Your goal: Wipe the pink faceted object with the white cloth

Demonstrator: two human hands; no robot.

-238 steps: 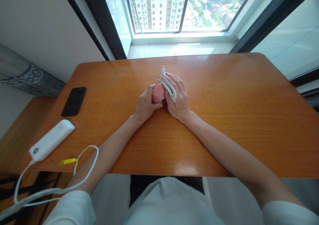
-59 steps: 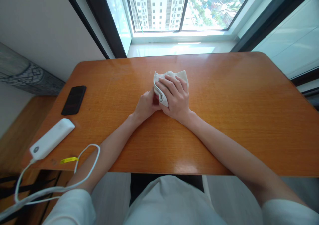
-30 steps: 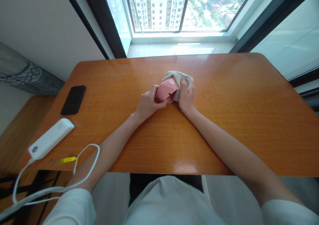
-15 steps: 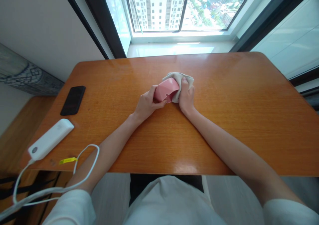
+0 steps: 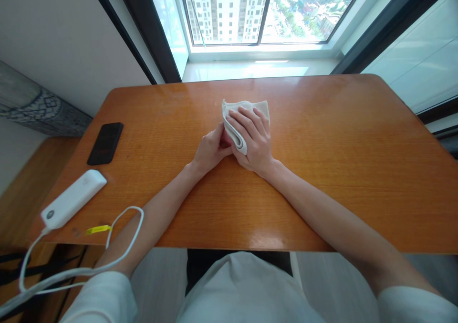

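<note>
Left hand curled round the mostly hidden pink piece, over the bench; right hand, half-bent, grips the cloth against it. Looks mid-job: contact made, neither thing set down yet.

- Table room lies open right of and beyond the right forearm.
- Between it and the left forearm, a wedge widens toward the near edge.
- Mid-table, left hand, right hand and cloth block passage.
- At left, phone, white device and looping cable obstruct.
</note>
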